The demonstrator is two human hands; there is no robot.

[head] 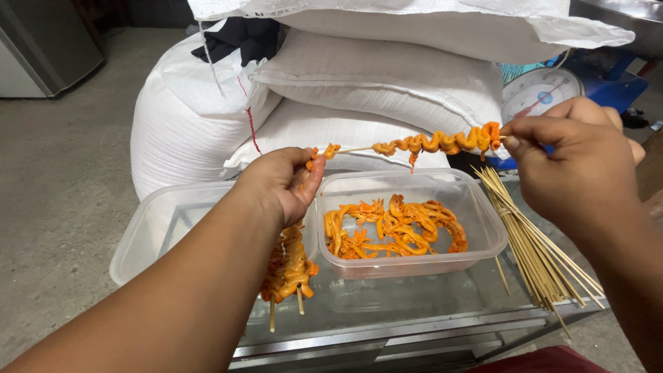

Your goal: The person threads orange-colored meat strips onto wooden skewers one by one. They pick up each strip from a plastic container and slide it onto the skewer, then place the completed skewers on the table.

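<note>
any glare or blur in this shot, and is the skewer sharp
Head view: soft even light, no hard shadows; skewer and both hands, left and right, are sharp; mild sheen on the tub rim; wide-lens stretch at the edges.

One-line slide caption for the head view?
Both hands hold an orange-marinated skewer above a clear tub.
</note>
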